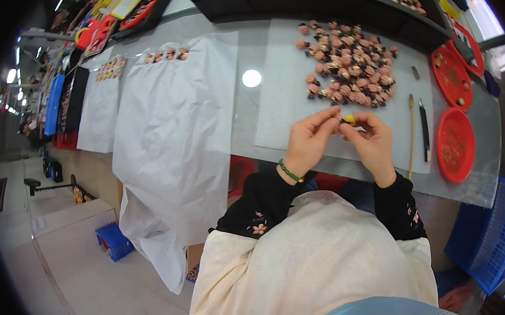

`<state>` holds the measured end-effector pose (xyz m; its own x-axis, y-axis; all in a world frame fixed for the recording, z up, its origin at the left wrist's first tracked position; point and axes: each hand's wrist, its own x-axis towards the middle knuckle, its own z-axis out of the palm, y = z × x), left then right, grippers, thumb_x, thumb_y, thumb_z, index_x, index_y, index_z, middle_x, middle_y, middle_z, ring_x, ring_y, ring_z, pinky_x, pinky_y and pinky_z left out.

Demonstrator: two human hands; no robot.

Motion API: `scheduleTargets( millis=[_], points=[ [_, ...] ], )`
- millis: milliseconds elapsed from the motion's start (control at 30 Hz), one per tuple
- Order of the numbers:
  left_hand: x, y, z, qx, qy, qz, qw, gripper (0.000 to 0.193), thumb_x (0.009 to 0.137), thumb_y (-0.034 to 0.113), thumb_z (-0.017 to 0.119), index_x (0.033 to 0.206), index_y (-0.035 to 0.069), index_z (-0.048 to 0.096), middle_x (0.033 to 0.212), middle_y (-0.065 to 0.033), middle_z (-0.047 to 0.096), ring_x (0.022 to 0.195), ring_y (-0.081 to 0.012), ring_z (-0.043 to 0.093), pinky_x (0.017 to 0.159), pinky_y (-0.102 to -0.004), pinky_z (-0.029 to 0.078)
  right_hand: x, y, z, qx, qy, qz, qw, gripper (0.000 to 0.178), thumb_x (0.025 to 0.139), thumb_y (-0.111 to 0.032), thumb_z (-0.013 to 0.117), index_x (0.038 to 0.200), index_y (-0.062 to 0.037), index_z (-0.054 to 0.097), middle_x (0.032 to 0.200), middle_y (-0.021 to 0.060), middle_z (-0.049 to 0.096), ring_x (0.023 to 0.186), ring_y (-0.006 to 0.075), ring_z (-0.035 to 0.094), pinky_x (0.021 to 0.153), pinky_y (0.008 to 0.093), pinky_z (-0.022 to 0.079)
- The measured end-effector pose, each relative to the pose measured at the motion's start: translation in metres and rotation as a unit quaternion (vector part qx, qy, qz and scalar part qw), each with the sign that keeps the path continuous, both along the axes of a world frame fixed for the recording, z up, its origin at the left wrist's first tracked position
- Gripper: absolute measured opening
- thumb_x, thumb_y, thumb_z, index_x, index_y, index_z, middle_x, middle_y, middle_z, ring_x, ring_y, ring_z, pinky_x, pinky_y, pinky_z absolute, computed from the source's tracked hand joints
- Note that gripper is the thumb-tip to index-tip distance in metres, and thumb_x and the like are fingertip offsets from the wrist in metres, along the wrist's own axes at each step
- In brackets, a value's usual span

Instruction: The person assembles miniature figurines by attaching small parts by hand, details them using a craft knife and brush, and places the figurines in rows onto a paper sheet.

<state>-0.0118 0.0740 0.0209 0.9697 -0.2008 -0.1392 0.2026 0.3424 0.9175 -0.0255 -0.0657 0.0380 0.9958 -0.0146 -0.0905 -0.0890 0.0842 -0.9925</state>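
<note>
Near side of the knobbly pink pile: left hand and right hand, fingers pinched closed on a small piece, mostly hidden.

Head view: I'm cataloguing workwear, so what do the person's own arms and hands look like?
Black sleeves with pink flower embroidery cover both forearms; cream fabric covers the arms above. The left hand is ungloved, with a green cord bracelet at the wrist. The right hand is ungloved too; whether the yellow patch by its index finger is worn is unclear.

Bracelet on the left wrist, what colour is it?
The bracelet is mostly green, seen in the head view.
</note>
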Motion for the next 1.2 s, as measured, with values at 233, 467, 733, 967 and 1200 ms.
scheduleTargets(
  millis=[233, 467, 733, 967, 1200],
  points=[
    [0.002, 0.016, 0.006, -0.038, -0.011, -0.053, 0.998, 0.038, 0.078, -0.003, 0.057, 0.115, -0.006, 0.048, 0.106, -0.0091, 0.055, 0.091, -0.0114, 0.053, 0.077, -0.0244, 0.046, 0.001, 0.010, -0.015, 0.039, -0.034, 0.005, 0.999, 0.022, 0.087, -0.016, 0.052, 0.096, 0.0036, 0.057, 0.083, 0.0075, 0.059, 0.071, 0.0105, 0.056, 0.063, 0.0214, 0.046],
    [0.108, 0.105, 0.044, 0.243, -0.202, 0.178, 0.932, 0.030, 0.074, 0.003, 0.063, 0.102, -0.004, 0.057, 0.085, -0.0027, 0.058, 0.076, -0.0072, 0.053, 0.068, -0.0194, 0.045, -0.007, 0.013, -0.025, -0.059, -0.044, 0.047, 0.996, 0.018, 0.086, -0.011, 0.051, 0.098, 0.0030, 0.055, 0.086, 0.0050, 0.057, 0.075, 0.0104, 0.053, 0.064, 0.0206, 0.043],
    [0.197, 0.216, -0.021, 0.593, -0.260, 0.291, 0.704, 0.031, 0.068, 0.011, 0.062, 0.096, -0.002, 0.057, 0.071, -0.0111, 0.060, 0.067, -0.0249, 0.056, 0.065, -0.0350, 0.045, -0.013, 0.025, -0.022, -0.160, -0.117, 0.054, 0.979, 0.009, 0.081, -0.003, 0.055, 0.086, 0.0040, 0.056, 0.078, 0.0049, 0.054, 0.066, 0.0091, 0.048, 0.058, 0.0198, 0.038],
    [0.174, 0.198, -0.018, 0.713, -0.318, 0.210, 0.589, 0.022, 0.069, 0.011, 0.057, 0.089, 0.001, 0.057, 0.074, -0.0128, 0.058, 0.073, -0.0336, 0.053, 0.066, -0.0429, 0.042, -0.010, 0.019, -0.022, -0.190, -0.145, 0.045, 0.970, 0.008, 0.079, -0.003, 0.055, 0.085, 0.0032, 0.056, 0.077, 0.0083, 0.055, 0.064, 0.0135, 0.051, 0.056, 0.0215, 0.039],
    [0.146, 0.199, -0.033, 0.729, -0.358, 0.134, 0.568, 0.040, 0.083, 0.023, 0.049, 0.112, -0.005, 0.043, 0.119, -0.0220, 0.043, 0.107, -0.0388, 0.039, 0.088, -0.0464, 0.033, -0.008, 0.018, -0.027, -0.177, -0.154, 0.045, 0.971, 0.010, 0.079, -0.004, 0.056, 0.086, 0.0026, 0.057, 0.078, 0.0077, 0.056, 0.063, 0.0127, 0.052, 0.052, 0.0216, 0.041]
  ],
)
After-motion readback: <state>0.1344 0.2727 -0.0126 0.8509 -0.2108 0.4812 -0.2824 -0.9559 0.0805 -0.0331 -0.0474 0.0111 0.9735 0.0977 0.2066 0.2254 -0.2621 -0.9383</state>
